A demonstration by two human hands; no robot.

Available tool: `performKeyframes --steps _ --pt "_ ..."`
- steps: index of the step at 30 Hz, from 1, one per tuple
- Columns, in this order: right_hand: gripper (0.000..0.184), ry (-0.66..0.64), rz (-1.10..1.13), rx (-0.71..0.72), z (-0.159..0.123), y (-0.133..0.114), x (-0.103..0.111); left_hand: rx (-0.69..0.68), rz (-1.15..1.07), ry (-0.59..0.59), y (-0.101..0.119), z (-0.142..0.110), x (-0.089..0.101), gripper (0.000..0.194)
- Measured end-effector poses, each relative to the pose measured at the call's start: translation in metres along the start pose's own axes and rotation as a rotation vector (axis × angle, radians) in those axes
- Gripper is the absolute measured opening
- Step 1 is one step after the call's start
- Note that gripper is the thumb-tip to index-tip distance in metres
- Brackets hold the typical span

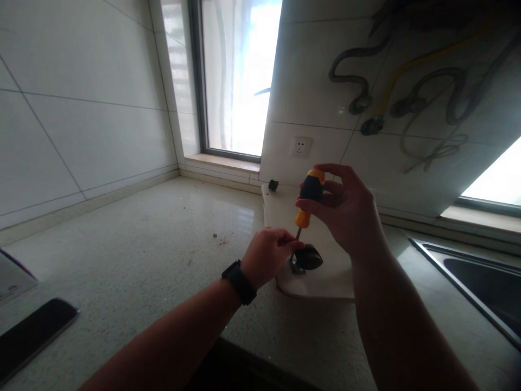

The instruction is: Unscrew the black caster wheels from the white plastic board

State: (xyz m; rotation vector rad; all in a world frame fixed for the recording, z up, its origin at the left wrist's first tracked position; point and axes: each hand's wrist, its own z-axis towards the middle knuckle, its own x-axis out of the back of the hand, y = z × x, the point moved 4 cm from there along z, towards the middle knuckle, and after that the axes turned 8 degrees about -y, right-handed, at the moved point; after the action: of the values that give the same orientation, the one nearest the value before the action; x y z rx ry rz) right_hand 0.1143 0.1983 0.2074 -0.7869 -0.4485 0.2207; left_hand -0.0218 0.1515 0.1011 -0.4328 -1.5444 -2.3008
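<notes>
My right hand [340,203] is wrapped round the thick orange-and-black handle of a screwdriver [311,187], held nearly upright with its tip down. Its metal shaft runs down to a black caster wheel [309,257] at the near left corner of a white board [325,282]. Closed in a pinch, my left hand [272,252] is at the caster beside the shaft; its fingertips partly cover the spot where the tip meets the mounting plate. A second caster [273,185] stands at the board's far left corner. My right arm hides part of the board.
Small dark screws [215,235] lie on the speckled countertop [163,244] left of the board. A black phone-like slab [36,336] and a box [14,274] are at the left edge. On the right is a sink [484,288]. Behind are a tiled wall, a socket [301,146] and hoses [439,81].
</notes>
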Motion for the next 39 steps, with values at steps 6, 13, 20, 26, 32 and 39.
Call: performKeyframes --steps 6,13,20,26,32,39 --pt "0.052 -0.010 -0.014 0.033 -0.001 -0.001 -0.004 0.056 -0.083 0.027 -0.008 -0.001 -0.004 0.025" --pt "0.060 0.107 -0.155 0.051 0.001 -0.001 -0.001 0.100 -0.158 0.054 -0.011 -0.003 -0.008 0.027" --pt "0.073 0.039 0.052 -0.050 -0.001 0.002 0.004 0.035 -0.333 -0.059 -0.014 0.006 -0.002 0.044" --pt "0.058 -0.012 0.088 0.002 0.000 0.002 0.002 0.042 -0.423 -0.178 -0.005 0.006 -0.002 0.019" --pt "0.063 0.073 -0.164 0.053 0.002 -0.004 0.002 0.086 -0.260 -0.057 0.005 0.002 0.002 0.004" --pt "0.059 -0.048 -0.090 0.050 -0.002 -0.002 -0.002 0.124 -0.304 0.011 0.001 0.002 -0.001 0.010"
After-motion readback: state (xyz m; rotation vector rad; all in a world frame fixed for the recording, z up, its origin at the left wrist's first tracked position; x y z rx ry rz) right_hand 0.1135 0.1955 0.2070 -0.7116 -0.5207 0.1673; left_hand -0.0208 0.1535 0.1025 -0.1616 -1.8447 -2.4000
